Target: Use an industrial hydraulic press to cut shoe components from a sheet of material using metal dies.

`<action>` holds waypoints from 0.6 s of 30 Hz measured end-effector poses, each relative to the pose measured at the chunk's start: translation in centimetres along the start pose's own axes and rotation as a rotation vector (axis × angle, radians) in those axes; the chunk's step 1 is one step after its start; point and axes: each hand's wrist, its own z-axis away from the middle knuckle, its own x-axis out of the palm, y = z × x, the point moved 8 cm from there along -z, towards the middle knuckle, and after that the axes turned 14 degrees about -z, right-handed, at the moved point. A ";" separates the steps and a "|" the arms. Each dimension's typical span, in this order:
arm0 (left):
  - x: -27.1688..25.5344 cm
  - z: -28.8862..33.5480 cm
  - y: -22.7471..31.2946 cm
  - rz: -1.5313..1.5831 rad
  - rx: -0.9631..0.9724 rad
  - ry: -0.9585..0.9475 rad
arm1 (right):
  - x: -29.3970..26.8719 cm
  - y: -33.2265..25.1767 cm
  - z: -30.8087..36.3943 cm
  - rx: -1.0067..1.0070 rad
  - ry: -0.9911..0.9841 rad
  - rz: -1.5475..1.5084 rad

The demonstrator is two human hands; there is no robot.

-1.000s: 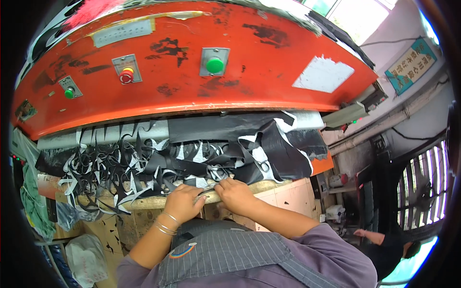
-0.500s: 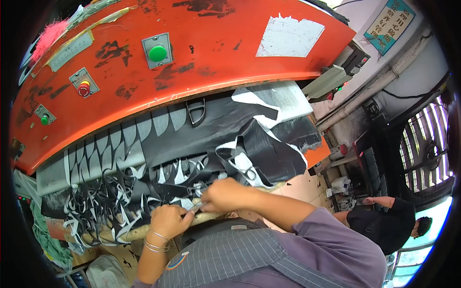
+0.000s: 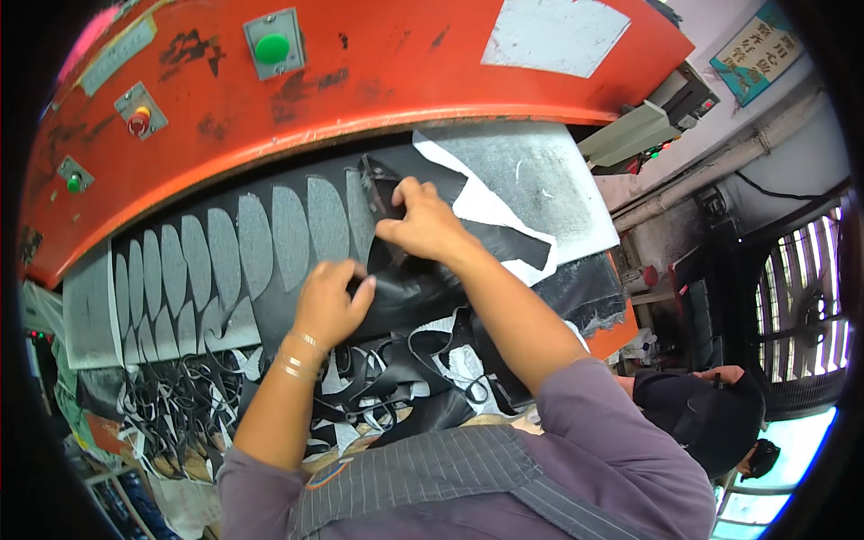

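Note:
A metal cutting die point(image 3: 371, 171), dark and hollow, stands tilted on a sheet of black leather point(image 3: 405, 292). My right hand point(image 3: 423, 220) has its fingers and thumb closed on the near side of this die. Close by on the left, my left hand point(image 3: 328, 301) rests over the leather, thumb and forefinger apart, nothing visibly held. Leaf-shaped cut-outs run in rows along the sheet's left part, showing the grey cutting board point(image 3: 255, 238) through them. White backing point(image 3: 495, 220) shows along the sheet's torn right edge.
An orange press beam point(image 3: 360, 90) with a green button point(image 3: 271, 49) and a red knob point(image 3: 139, 121) spans the far side. Leather scraps point(image 3: 189, 387) hang tangled along the near edge. At right, a person in black point(image 3: 702, 418) is near a fan point(image 3: 801, 297).
Both hands have moved from the near edge up over the leather. My right hand has taken hold of the die, which is now tilted. The view has shifted closer to the board.

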 end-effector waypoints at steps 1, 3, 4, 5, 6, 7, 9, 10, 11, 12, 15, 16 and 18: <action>0.8 -1.0 -0.2 0.003 -0.018 -0.006 | -0.3 0.1 0.1 -0.001 0.021 0.038; 1.7 -3.2 0.4 0.035 0.055 0.112 | -0.3 0.1 0.2 -0.018 0.041 0.099; 2.3 -3.8 0.3 0.033 0.045 0.113 | -0.4 -0.2 0.5 -0.083 0.074 0.095; 2.4 -4.2 0.5 -0.017 0.060 0.187 | -0.6 -0.3 0.7 -0.144 0.105 0.092; 2.2 -4.1 0.7 -0.070 0.077 0.263 | -0.8 0.0 0.8 -0.145 0.093 0.092; 2.4 -3.8 0.4 -0.073 0.065 0.264 | -1.8 0.2 1.1 -0.149 0.118 -0.016; 2.7 -3.5 -1.0 0.188 -0.063 0.259 | -3.6 0.9 1.5 -0.149 0.177 -0.233; 2.5 -3.2 -1.3 0.184 -0.070 0.262 | -4.0 0.9 1.2 -0.127 0.213 -0.194; 3.0 -3.1 -1.6 0.377 -0.131 0.171 | -4.7 1.4 0.5 -0.134 0.253 -0.164; 3.8 -3.1 -1.6 0.571 -0.188 0.076 | -4.6 2.5 -0.1 -0.123 0.255 -0.116; 3.6 -0.9 1.7 0.487 0.113 0.011 | -2.9 4.4 -0.8 -0.041 0.173 -0.052; 4.2 -0.1 2.6 0.307 0.172 -0.126 | -2.6 4.3 -0.7 -0.072 0.219 0.114; 4.2 1.5 3.9 0.176 0.403 -0.073 | -2.3 3.8 -0.6 -0.121 0.256 0.153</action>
